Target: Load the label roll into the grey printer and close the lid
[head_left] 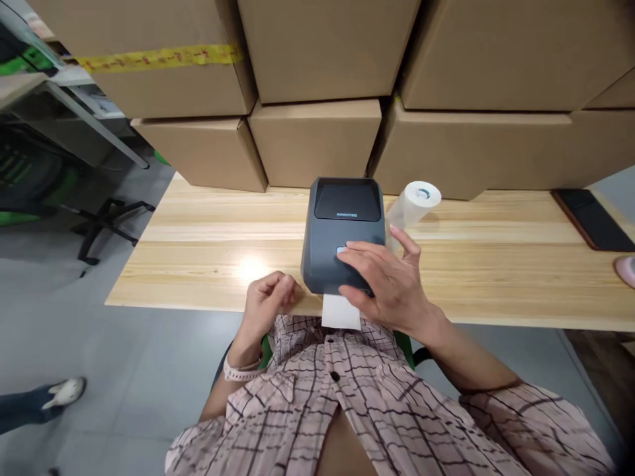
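A dark grey label printer stands near the front edge of the wooden table. Out of its front hangs a white paper label. My right hand lies over the printer's right side, fingers apart, with fingertips at a small light button on its top. Left of the printer, my left hand rests at the table edge with curled fingers; nothing shows in it. Behind my right hand, to the right of the printer, is a roll of white labels, its strip reaching toward the printer's side.
Large cardboard boxes are stacked along the back of the table. A dark phone and part of a pink object are at the right end. On the left are an office chair and a person's foot.
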The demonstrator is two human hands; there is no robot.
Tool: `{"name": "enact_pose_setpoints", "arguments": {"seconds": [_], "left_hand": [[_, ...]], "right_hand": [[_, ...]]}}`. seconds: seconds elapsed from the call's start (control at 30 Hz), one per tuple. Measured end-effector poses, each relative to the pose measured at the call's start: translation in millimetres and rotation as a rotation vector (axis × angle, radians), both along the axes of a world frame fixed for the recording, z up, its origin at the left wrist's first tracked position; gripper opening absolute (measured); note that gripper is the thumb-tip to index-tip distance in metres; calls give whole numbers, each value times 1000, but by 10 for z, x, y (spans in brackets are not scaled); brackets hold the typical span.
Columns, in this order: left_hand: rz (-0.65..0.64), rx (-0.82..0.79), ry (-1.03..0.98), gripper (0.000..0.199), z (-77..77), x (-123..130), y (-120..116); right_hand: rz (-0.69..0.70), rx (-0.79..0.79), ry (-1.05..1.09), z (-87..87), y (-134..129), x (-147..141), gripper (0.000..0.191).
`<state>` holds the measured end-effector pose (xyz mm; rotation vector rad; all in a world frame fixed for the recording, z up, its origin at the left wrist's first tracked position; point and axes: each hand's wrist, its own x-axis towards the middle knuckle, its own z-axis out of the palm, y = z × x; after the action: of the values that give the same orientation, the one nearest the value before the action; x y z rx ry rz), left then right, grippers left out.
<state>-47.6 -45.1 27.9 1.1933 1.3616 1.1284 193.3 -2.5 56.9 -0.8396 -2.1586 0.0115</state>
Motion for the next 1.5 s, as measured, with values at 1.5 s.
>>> {"name": "enact_pose_setpoints", "arguments": {"seconds": [1.5], "left_hand": [[-274, 24, 147, 78, 28, 98, 1234]], "right_hand": [[45, -552, -884, 315, 1333, -202, 41]]}}
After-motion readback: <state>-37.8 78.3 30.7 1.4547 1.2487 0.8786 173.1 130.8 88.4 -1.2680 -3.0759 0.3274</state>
